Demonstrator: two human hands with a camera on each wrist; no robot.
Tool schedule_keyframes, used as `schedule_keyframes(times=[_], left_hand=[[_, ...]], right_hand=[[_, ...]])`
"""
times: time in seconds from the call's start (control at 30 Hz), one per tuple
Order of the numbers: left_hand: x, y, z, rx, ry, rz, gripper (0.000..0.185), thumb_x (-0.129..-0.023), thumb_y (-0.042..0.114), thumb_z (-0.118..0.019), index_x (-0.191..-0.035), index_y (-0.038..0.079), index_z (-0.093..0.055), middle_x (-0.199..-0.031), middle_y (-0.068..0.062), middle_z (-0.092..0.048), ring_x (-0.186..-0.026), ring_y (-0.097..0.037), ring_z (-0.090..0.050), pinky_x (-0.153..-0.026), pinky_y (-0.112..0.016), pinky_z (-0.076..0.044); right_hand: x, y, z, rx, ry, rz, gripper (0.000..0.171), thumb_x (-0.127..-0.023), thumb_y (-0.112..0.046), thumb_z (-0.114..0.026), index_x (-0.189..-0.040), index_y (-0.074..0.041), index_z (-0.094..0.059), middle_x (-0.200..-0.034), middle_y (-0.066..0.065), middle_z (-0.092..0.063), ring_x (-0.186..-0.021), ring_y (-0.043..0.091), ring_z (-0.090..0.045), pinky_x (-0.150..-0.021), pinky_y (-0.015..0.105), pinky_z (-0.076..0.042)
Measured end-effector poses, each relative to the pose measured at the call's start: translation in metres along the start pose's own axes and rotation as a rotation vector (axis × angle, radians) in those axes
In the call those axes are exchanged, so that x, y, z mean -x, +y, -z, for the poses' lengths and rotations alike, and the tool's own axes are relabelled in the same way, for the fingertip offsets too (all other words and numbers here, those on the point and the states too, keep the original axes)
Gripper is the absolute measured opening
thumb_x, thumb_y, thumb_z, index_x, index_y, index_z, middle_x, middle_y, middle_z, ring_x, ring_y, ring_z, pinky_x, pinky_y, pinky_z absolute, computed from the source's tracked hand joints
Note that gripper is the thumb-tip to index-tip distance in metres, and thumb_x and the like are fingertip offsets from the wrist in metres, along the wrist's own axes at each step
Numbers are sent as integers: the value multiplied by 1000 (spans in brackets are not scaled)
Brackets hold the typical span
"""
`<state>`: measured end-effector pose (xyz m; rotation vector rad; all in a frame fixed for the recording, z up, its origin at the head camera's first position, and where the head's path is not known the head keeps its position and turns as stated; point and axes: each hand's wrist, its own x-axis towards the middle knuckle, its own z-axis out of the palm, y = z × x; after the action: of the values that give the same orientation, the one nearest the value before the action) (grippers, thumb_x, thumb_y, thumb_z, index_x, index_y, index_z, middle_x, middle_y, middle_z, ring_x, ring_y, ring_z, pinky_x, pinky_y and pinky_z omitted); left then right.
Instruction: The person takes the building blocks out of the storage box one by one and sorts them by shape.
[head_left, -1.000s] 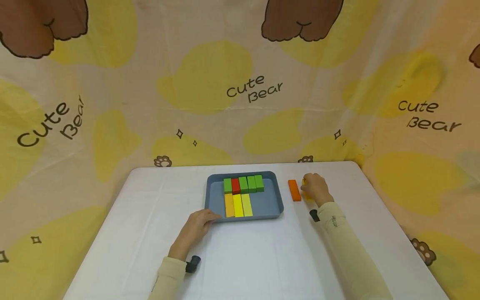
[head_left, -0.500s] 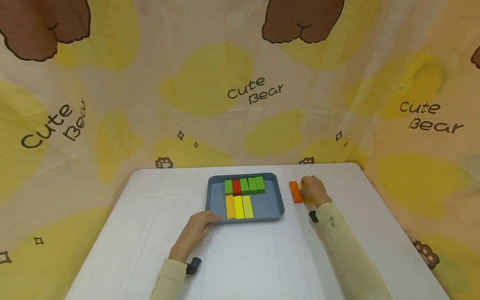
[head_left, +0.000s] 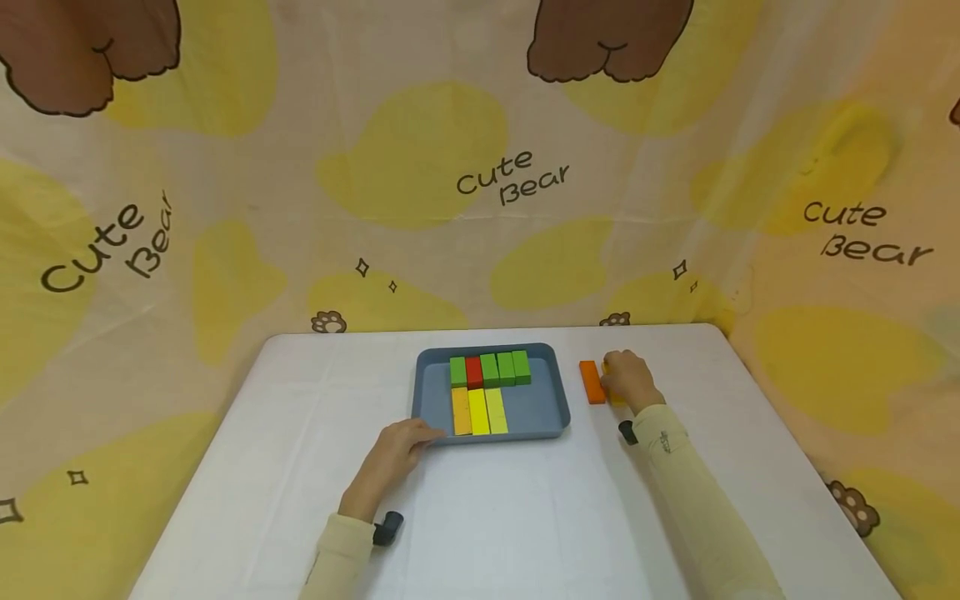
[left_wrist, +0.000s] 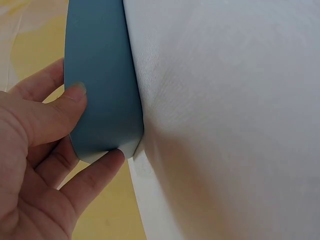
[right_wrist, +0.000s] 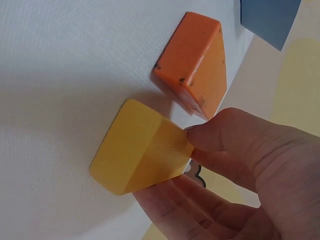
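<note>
My right hand [head_left: 632, 382] pinches a yellow wooden block [right_wrist: 135, 150] between thumb and fingers on the white table, right of the tray. Just left of it in the head view lies an orange block [head_left: 592, 382], a narrow gap between the two in the right wrist view. At the near left corner of the blue-grey tray [head_left: 540, 417], my left hand [left_wrist: 45, 140] grips the wall, thumb on its outer side. The tray holds a back row of green blocks [head_left: 506, 368] with one red block [head_left: 474, 372], and a front row of three yellowish blocks [head_left: 478, 412].
The white table [head_left: 510, 517] stretches out in front of the tray and to both sides. Behind it hangs a yellow patterned cloth [head_left: 420, 167] with bear drawings. Bare tray floor shows right of the front row and along the left side.
My right hand has shifted slightly left with the yellow block, closer to the orange block. My left hand has stayed on the tray corner, and the blocks in the tray have not moved.
</note>
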<state>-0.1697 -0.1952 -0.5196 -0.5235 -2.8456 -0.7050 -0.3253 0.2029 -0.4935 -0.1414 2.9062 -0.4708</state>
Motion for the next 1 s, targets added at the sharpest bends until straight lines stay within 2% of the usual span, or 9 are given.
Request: schedule_keyframes(times=[0.3,0.53,0.63,0.8,1.0], left_hand=[[0,0,1,-5,5,-20,27,-86,-1,-70,-102,19,-79,-89,4,-72,-84,-12,-66,-79,-28,-59],[0,0,0,20,-5,18,26,-87,-1,-69,-102,19,-79,-90,4,-72,-86,-12,-67,-80,-28,-59],[0,1,-1,30,-5,22,26,-88,-1,-69,-102,19,-79,-92,4,-73,-88,-13,-68,-81,-28,-59],[1,0,-2,38,-15,27,27,-88,-1,-68,-102,19,-78,-93,4,-73,-89,-13,-68,-82,-29,-59],[1,0,-1,44,-11,34,27,-88,-1,-68,-102,19,-78,-92,4,-73,-89,-13,-68,-82,-29,-59]], right_hand=[[-1,-1,1,3,-16,-17,39,-89,-9,-65,-124,8,-59,-109,25,-62,-92,36,-55,-91,51,-53],[-3,0,-2,35,-16,-17,37,-90,-10,-66,-122,7,-60,-107,24,-64,-91,34,-57,-92,50,-54],[-4,1,-4,54,3,-8,38,-90,-11,-66,-123,7,-61,-107,24,-65,-92,34,-57,-91,50,-54],[-3,3,-8,45,32,-34,41,-92,-15,-63,-128,5,-59,-117,27,-61,-100,38,-58,-95,54,-53],[3,-3,-5,16,150,12,38,-94,-17,-59,-127,3,-60,-123,31,-57,-105,45,-59,-94,57,-52]])
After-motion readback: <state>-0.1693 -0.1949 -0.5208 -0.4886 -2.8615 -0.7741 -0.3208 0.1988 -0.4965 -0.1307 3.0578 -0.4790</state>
